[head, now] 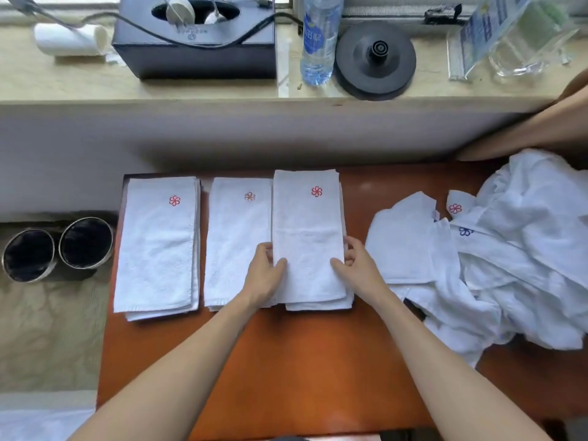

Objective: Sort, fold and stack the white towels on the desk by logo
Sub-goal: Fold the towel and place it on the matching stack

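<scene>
Left hand [267, 268] and right hand [356, 265] pinch sides of folded white red-logo towel [307, 218]. Risk: its nine-o'clock edge overlaps neighbouring white towel stack [237, 249]; piles could merge.

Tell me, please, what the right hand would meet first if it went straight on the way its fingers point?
The right hand points left and slightly away, into the red-logo folded towel whose edge it holds; past that, likely the left hand.
</scene>
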A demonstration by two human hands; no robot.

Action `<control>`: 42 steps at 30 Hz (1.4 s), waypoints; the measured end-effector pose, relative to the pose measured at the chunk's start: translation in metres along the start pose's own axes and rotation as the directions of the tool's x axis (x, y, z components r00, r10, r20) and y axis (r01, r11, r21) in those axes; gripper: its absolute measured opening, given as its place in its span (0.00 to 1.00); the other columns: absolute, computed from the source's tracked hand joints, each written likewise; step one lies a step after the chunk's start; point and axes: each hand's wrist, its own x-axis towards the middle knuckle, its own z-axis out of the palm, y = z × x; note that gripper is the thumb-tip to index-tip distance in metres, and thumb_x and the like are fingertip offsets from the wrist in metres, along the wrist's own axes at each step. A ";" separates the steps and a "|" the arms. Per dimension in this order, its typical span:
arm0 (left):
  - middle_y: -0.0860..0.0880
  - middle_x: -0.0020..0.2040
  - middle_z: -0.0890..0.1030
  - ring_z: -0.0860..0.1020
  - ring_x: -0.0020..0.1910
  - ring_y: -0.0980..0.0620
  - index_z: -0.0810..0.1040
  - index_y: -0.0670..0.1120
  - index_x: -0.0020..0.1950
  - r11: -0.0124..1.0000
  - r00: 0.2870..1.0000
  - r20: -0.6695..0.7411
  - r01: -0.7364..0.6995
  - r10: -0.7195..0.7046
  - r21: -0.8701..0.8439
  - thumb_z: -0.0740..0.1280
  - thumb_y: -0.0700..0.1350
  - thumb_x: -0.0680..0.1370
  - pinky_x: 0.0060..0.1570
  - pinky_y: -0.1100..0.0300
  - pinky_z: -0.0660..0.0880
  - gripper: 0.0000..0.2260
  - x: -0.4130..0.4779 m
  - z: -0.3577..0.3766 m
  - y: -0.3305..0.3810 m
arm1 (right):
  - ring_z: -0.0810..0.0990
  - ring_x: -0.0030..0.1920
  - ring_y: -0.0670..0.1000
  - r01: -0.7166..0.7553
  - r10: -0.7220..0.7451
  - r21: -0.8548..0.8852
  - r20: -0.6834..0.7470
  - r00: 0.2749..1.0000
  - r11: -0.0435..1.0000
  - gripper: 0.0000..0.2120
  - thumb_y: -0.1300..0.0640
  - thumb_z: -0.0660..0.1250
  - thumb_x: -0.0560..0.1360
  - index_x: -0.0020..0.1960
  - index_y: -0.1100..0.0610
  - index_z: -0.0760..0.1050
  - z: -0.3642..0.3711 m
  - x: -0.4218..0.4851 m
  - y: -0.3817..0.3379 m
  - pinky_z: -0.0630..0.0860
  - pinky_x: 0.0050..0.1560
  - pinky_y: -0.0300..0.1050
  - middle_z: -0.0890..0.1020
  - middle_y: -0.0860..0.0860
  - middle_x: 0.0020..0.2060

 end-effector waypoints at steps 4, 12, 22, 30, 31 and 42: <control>0.58 0.53 0.79 0.78 0.49 0.60 0.72 0.49 0.61 0.999 1.000 0.014 -0.008 0.008 0.040 0.64 0.46 0.80 0.38 0.69 0.71 0.10 -0.022 0.008 -0.010 | 0.78 0.39 0.40 0.026 -0.026 -0.058 0.001 1.000 0.998 0.20 0.48 0.66 0.79 0.70 0.44 0.68 0.001 -0.020 0.020 0.77 0.45 0.43 0.79 0.38 0.40; 0.49 0.37 0.66 0.64 0.36 0.50 0.65 0.45 0.40 0.999 0.996 0.083 -0.018 0.015 0.027 0.62 0.45 0.81 0.36 0.57 0.61 0.11 -0.033 0.018 0.000 | 0.78 0.36 0.42 0.036 -0.035 0.020 -0.043 0.998 0.999 0.08 0.53 0.63 0.81 0.58 0.46 0.77 -0.006 -0.026 0.025 0.75 0.42 0.40 0.82 0.44 0.43; 0.57 0.47 0.77 0.77 0.41 0.59 0.69 0.50 0.68 0.999 0.998 0.047 0.035 -0.034 -0.024 0.63 0.47 0.81 0.33 0.66 0.70 0.15 -0.014 0.015 0.005 | 0.83 0.47 0.47 0.031 -0.032 -0.008 -0.045 0.998 0.999 0.09 0.54 0.66 0.80 0.59 0.46 0.76 -0.009 -0.025 0.018 0.81 0.50 0.45 0.84 0.44 0.47; 0.49 0.70 0.75 0.76 0.67 0.47 0.63 0.48 0.78 0.992 0.992 -0.039 -0.122 0.120 -0.032 0.61 0.44 0.85 0.66 0.53 0.75 0.21 0.050 0.006 0.052 | 0.82 0.47 0.45 0.087 -0.089 -0.031 -0.082 0.993 0.996 0.11 0.49 0.65 0.82 0.61 0.52 0.74 -0.017 0.047 -0.041 0.76 0.42 0.39 0.82 0.46 0.50; 0.49 0.71 0.74 0.75 0.68 0.47 0.64 0.48 0.77 0.990 0.989 -0.054 -0.138 0.136 -0.040 0.60 0.44 0.85 0.68 0.51 0.74 0.20 0.057 0.006 0.058 | 0.81 0.46 0.45 0.106 -0.112 -0.067 -0.101 0.989 0.992 0.10 0.49 0.65 0.82 0.60 0.53 0.74 -0.017 0.059 -0.048 0.76 0.42 0.40 0.82 0.46 0.49; 0.48 0.52 0.81 0.78 0.46 0.52 0.76 0.44 0.62 0.981 0.973 -0.152 -0.186 0.175 -0.061 0.56 0.43 0.85 0.42 0.62 0.72 0.12 0.107 0.006 0.084 | 0.78 0.39 0.47 0.117 -0.123 -0.041 -0.275 0.954 0.992 0.07 0.51 0.63 0.84 0.50 0.52 0.76 -0.016 0.095 -0.048 0.73 0.41 0.45 0.81 0.48 0.39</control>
